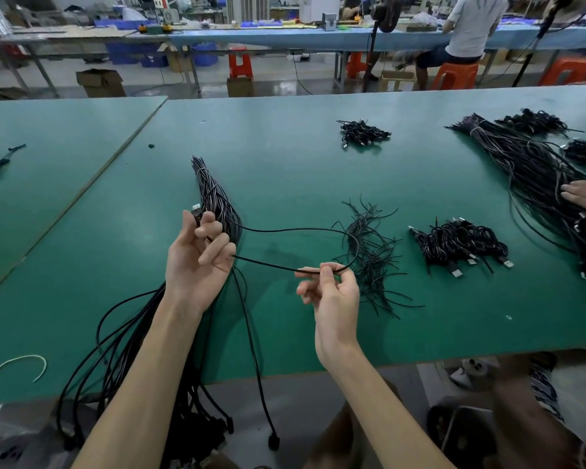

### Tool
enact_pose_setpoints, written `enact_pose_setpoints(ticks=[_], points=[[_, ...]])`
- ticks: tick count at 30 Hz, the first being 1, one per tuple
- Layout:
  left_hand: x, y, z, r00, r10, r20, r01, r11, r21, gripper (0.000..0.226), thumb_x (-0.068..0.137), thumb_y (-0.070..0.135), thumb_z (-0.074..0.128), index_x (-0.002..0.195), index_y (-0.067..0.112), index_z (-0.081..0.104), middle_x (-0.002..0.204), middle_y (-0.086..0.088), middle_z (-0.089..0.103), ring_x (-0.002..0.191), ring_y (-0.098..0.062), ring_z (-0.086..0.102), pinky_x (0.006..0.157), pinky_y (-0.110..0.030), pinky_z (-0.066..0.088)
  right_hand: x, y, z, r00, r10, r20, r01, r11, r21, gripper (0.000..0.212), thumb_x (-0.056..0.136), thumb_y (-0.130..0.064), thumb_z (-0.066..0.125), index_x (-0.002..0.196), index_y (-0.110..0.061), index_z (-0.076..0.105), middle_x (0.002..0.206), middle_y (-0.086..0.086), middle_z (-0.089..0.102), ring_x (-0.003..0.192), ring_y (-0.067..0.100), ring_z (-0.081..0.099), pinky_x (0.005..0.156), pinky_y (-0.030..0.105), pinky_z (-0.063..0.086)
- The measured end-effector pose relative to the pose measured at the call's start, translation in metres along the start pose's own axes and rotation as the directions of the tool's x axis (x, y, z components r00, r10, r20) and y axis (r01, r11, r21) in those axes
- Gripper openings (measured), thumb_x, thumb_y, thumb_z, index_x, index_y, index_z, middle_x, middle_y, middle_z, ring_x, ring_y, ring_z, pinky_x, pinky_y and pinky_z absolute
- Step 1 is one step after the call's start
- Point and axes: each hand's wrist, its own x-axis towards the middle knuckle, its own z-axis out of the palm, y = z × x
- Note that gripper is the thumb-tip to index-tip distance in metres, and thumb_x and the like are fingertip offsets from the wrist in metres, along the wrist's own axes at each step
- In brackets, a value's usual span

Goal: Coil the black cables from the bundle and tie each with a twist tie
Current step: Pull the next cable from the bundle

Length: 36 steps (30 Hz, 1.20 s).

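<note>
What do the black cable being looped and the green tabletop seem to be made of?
Black cable: probably a rubbery plastic sheath, smooth, slightly glossy; it curves in a soft loop without kinking. Green tabletop: looks like a matte rubber or vinyl mat over board, dull with a pale edge; unsure.

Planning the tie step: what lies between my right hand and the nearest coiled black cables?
A loose heap of thin black twist ties, in the head view.

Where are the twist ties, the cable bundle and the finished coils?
twist ties (pixel 376 265), head view, middle of pile
cable bundle (pixel 214 196), head view, strands below its tie
finished coils (pixel 460 242), head view, centre of heap
</note>
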Motion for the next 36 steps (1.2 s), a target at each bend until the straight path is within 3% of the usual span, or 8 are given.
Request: enact_pose_setpoints(ticks=[3,9,13,18,23,28,33,36], points=[[0.002,0.000,0.000,1.000,-0.009,-0.028,0.009,1.000,0.012,0.048,0.113,0.041,0.035,0.095,0.011,0.067,0.066,0.010,0.057,0.041,-0.006,0.025,0.045,-0.020,0.032,0.000,0.000,0.000,1.000,0.008,-0.005,-0.007,1.000,0.021,0.014,0.112,-0.009,0.037,0.111,-0.007,0.051,0.082,0.007,0.076,0.055,0.015,0.057,0.054,0.024,0.046],[0.005,0.001,-0.004,0.994,-0.005,-0.110,0.013,0.997,0.075,0.043,0.113,0.033,0.035,0.087,0.017,0.066,0.060,0.012,0.053,0.039,-0.007,0.025,0.044,-0.018,0.028,0.000,-0.001,0.000,1.000,0.006,-0.004,-0.006,0.999,0.039,0.015,0.111,-0.009,0.039,0.112,-0.005,0.053,0.077,0.005,0.074,0.052,0.014,0.052,0.052,0.022,0.045],[0.008,-0.002,-0.005,0.970,0.064,-0.237,-0.025,0.986,0.163,0.035,0.109,0.034,0.045,0.092,0.013,0.068,0.065,0.012,0.050,0.045,-0.003,0.041,0.047,-0.016,0.039,0.000,-0.002,0.000,1.000,0.019,-0.012,-0.019,0.998,0.061,0.014,0.111,-0.008,0.040,0.111,-0.005,0.054,0.078,0.006,0.073,0.052,0.014,0.050,0.052,0.022,0.044],[0.011,-0.004,-0.009,0.933,0.159,-0.324,-0.095,0.974,0.205,0.043,0.106,0.027,0.049,0.090,0.002,0.080,0.068,0.005,0.056,0.063,-0.012,0.062,0.066,-0.024,0.057,0.000,-0.003,-0.001,0.999,0.034,-0.029,-0.031,0.995,0.094,0.015,0.111,-0.008,0.040,0.111,-0.005,0.054,0.076,0.007,0.072,0.052,0.014,0.049,0.052,0.023,0.042],[0.011,-0.006,-0.010,0.937,0.172,-0.304,-0.088,0.959,0.270,0.044,0.105,0.030,0.048,0.094,0.004,0.081,0.074,0.002,0.063,0.076,-0.016,0.070,0.081,-0.032,0.060,0.001,-0.002,-0.001,0.998,0.043,-0.035,-0.039,0.994,0.100,0.013,0.111,-0.009,0.042,0.110,-0.007,0.055,0.076,0.006,0.072,0.052,0.014,0.049,0.052,0.023,0.042],[0.009,-0.003,-0.006,0.944,0.164,-0.287,-0.131,0.983,0.130,0.034,0.107,0.027,0.051,0.115,0.002,0.072,0.084,0.004,0.069,0.084,-0.011,0.072,0.080,-0.027,0.060,0.002,0.001,-0.002,0.999,0.046,-0.021,-0.044,0.996,0.074,0.012,0.110,-0.009,0.042,0.112,-0.007,0.053,0.079,0.008,0.074,0.053,0.013,0.051,0.053,0.022,0.043],[0.006,0.002,0.000,0.969,0.147,-0.199,-0.142,0.989,0.037,0.040,0.109,0.024,0.045,0.106,0.001,0.077,0.108,-0.003,0.076,0.097,-0.012,0.075,0.084,-0.027,0.060,0.003,0.002,-0.001,0.999,0.041,0.016,-0.042,0.999,0.031,0.015,0.112,-0.017,0.042,0.115,-0.008,0.053,0.085,0.012,0.076,0.056,0.013,0.055,0.054,0.023,0.045],[0.005,0.003,0.001,0.980,0.153,-0.129,-0.155,0.988,-0.004,0.043,0.112,0.027,0.039,0.116,0.000,0.073,0.120,-0.006,0.074,0.109,-0.016,0.073,0.092,-0.030,0.059,0.002,0.001,0.001,0.997,0.033,0.076,-0.030,0.999,-0.045,0.029,0.112,-0.030,0.041,0.111,-0.006,0.058,0.083,0.013,0.077,0.056,0.014,0.061,0.051,0.022,0.044]])
